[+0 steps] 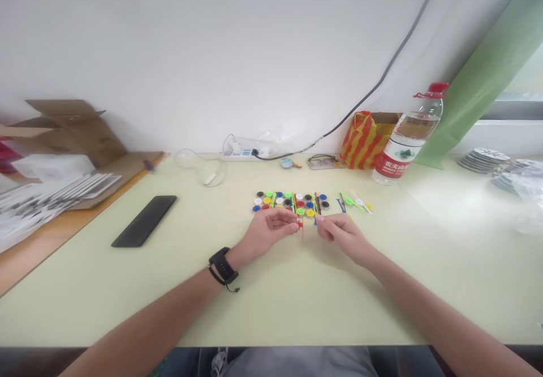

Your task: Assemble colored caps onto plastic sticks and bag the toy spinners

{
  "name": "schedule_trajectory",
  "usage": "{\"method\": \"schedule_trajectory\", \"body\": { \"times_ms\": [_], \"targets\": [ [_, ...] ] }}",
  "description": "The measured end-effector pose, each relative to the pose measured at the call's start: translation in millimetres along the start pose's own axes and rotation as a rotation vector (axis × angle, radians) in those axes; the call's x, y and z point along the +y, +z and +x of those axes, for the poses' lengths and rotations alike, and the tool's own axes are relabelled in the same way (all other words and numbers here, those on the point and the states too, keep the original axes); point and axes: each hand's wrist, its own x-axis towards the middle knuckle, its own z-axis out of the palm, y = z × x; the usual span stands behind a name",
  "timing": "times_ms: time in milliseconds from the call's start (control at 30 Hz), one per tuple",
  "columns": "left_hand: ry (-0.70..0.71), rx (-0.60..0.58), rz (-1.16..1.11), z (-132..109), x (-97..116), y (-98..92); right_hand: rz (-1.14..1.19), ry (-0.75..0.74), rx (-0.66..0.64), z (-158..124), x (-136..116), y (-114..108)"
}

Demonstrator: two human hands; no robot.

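Note:
My left hand (271,230), with a black watch on its wrist, has its fingers pinched on a thin red stick (301,228) just in front of a cluster of small coloured round pieces (291,202) laid in rows on the pale table (297,292). My right hand (341,232) is curled close beside it, its fingertips pinched near a small blue piece at the cluster's front edge; what it holds is too small to name. A few loose coloured sticks (355,202) lie to the right of the cluster.
A black phone (144,221) lies to the left. Cardboard and papers (55,167) pile up at the far left. A water bottle (409,136), striped bag (363,140), power strip (246,148) and cable stand along the wall. Stacked discs (486,159) sit far right.

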Motion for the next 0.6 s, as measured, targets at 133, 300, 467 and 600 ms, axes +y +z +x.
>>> {"method": "schedule_trajectory", "body": {
  "times_ms": [133, 300, 467, 600],
  "targets": [
    [0.019, -0.024, 0.0, 0.0, -1.0, -0.2, 0.092, -0.011, 0.049, 1.5, -2.3, 2.0],
    [0.031, -0.036, 0.007, -0.5, -3.5, 0.0, 0.1, -0.037, 0.038, 1.9, 2.8, 7.6],
    [0.034, -0.058, 0.02, -1.2, -4.3, 0.5, 0.055, -0.05, 0.005, 1.5, 4.7, 7.6],
    [0.023, -0.05, 0.031, -1.5, -2.2, 0.4, -0.023, -0.081, 0.013, 0.3, 4.6, 4.6]
  ]
}}
